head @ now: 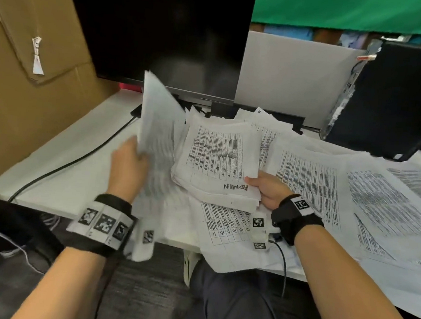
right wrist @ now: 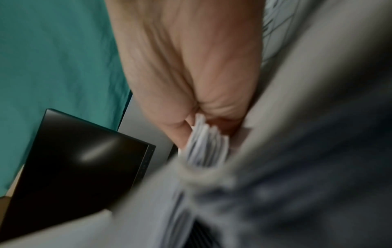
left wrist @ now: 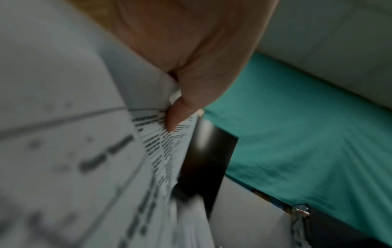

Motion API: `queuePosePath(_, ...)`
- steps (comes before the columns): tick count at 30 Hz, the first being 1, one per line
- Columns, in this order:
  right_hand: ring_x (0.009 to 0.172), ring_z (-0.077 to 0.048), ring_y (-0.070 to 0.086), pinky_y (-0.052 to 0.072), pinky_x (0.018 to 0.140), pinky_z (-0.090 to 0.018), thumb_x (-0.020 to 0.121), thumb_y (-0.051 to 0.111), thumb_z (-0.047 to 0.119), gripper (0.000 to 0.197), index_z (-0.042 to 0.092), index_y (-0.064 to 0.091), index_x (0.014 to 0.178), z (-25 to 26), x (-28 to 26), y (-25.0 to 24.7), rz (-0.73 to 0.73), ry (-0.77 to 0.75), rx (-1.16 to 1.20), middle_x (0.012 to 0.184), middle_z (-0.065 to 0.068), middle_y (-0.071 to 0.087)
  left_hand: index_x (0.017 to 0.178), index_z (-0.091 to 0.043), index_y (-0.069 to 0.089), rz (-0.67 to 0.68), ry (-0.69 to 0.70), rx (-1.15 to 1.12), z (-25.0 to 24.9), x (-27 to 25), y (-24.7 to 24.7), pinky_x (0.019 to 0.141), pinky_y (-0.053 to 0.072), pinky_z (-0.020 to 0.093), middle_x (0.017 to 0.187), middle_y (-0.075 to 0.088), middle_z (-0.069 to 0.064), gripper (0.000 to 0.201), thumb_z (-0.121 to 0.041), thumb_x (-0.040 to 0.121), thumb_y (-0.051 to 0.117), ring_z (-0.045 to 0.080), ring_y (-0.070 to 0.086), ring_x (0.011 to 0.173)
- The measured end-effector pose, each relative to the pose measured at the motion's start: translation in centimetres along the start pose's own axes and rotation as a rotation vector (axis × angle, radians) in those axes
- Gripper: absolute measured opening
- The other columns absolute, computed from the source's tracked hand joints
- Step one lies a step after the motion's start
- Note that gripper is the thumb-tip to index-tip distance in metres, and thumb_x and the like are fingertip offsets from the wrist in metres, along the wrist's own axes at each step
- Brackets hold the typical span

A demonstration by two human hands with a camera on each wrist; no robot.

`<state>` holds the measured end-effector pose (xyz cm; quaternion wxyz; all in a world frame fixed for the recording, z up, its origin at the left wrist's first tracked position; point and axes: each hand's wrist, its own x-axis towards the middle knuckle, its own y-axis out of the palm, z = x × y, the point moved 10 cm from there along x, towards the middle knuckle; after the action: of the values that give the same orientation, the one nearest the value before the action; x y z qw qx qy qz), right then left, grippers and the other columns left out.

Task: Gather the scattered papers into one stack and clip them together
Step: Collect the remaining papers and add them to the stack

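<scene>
My left hand (head: 131,160) grips a bundle of printed sheets (head: 156,130) by its near edge and holds it tilted up on end, left of centre; the left wrist view shows my thumb (left wrist: 176,115) pressed on the print of that bundle (left wrist: 95,151). My right hand (head: 267,189) pinches the near right corner of a thick stack marked "ADMIN" (head: 219,160), thumb on top, raised a little off the desk. In the right wrist view the stack's edges (right wrist: 207,144) fan out between thumb and fingers. More loose printed papers (head: 352,195) cover the desk's right half. No clip is visible.
A black monitor (head: 164,35) stands behind the papers, a dark computer tower (head: 395,98) at the right rear. A cardboard box (head: 31,57) walls the left. A black cable (head: 73,161) runs across the bare white desk (head: 77,174) on the left. Some sheets (head: 225,248) overhang the near edge.
</scene>
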<state>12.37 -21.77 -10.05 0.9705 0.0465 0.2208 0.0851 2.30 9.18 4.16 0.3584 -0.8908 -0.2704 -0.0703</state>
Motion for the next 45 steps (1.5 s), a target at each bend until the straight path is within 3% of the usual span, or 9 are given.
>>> queuePosePath(4,0.124,-0.033,0.056,0.045,0.105,-0.045,0.099,0.046,-0.002,0.041,-0.002,0.045,0.14,0.0,0.5,-0.4,-0.023,-0.023,-0.096,0.138,-0.018,0.055,0.103,-0.009,0.06,-0.295,0.318,-0.043,-8.1,1.9,-9.2,0.076,0.041,0.033,0.094,0.062,0.011,0.019,-0.003,0.087,0.052,0.026,0.057,0.086)
queuePosePath(8,0.125,-0.033,0.055,0.04,0.11,-0.048,0.098,0.048,-0.002,0.044,-0.001,0.043,0.142,0.0,0.5,-0.5,-0.028,-0.021,-0.126,0.138,-0.019,0.056,0.108,-0.007,0.061,-0.3,0.336,-0.109,-10.0,5.6,-11.2,0.075,0.048,0.03,0.102,0.063,0.005,0.025,-0.015,0.085,0.062,0.018,0.059,0.091)
queuePosePath(15,0.11,-0.031,0.066,0.051,0.098,-0.046,0.098,0.049,0.006,0.03,0.002,0.061,0.125,0.3,0.1,0.1,-0.041,-0.043,-0.181,0.12,-0.015,0.069,0.12,-0.002,0.06,0.217,-0.075,-0.244,-2.9,8.4,7.3,0.087,0.053,0.038,0.114,0.066,0.013,0.034,-0.011,0.087,0.066,0.028,0.064,0.105)
queuePosePath(21,0.112,-0.034,0.063,0.048,0.102,-0.05,0.1,0.048,0.015,0.034,-0.001,0.058,0.129,0.4,0.6,-0.7,-0.093,-0.059,-0.029,0.12,-0.018,0.067,0.122,0.003,0.055,0.309,-0.212,-0.017,1.0,7.7,13.5,0.09,0.043,0.035,0.126,0.058,0.021,0.043,-0.022,0.089,0.064,0.036,0.055,0.116)
queuePosePath(25,0.137,-0.021,0.04,0.029,0.115,-0.05,0.076,0.067,0.064,0.087,0.021,0.041,0.147,0.4,1.1,-0.5,-0.065,-0.084,-0.199,0.145,0.006,0.043,0.145,0.004,0.018,0.375,-0.444,0.056,4.2,6.7,14.9,0.109,0.032,0.044,0.147,0.032,0.023,0.079,-0.037,0.09,0.057,0.039,0.034,0.134)
queuePosePath(28,0.134,-0.029,0.045,0.04,0.11,-0.048,0.048,0.084,0.047,0.117,0.013,0.035,0.149,-0.9,3.8,-1.5,-0.055,-0.063,-0.369,0.151,-0.007,0.042,0.14,0.007,0.031,0.465,-0.456,-0.127,4.3,6.2,16.1,0.095,0.043,0.038,0.136,0.047,0.02,0.065,-0.029,0.092,0.055,0.038,0.048,0.122)
queuePosePath(33,0.12,-0.031,0.059,0.044,0.106,-0.051,0.096,0.053,-0.001,0.038,0.013,0.055,0.131,3.4,-3.0,1.6,0.033,-0.149,-0.192,0.132,-0.014,0.062,0.127,0.003,0.051,0.438,-0.484,-0.334,5.8,6.0,12.8,0.098,0.045,0.046,0.122,0.06,0.022,0.076,-0.053,0.077,0.064,0.038,0.057,0.114)
queuePosePath(37,0.116,-0.025,0.064,0.046,0.104,-0.049,0.095,0.056,0.006,0.037,0.023,0.054,0.128,6.7,-6.9,3.3,0.17,-0.28,-0.148,0.128,-0.005,0.066,0.124,-0.02,0.053,0.409,-0.256,-0.691,-0.2,5.7,8.3,0.084,0.049,0.03,0.111,0.065,-0.006,0.04,-0.042,0.09,0.058,0.013,0.062,0.1)
queuePosePath(45,0.127,-0.016,0.054,0.041,0.11,-0.043,0.095,0.057,0.038,0.051,0.02,0.042,0.141,15.4,-12.0,5.7,-0.071,-0.653,-0.443,0.138,0.002,0.056,0.11,-0.035,0.051,0.007,0.409,-0.899,-13.6,2.6,-3.1,0.088,0.043,0.012,0.105,0.061,-0.023,0.018,-0.023,0.098,0.05,-0.012,0.056,0.105)
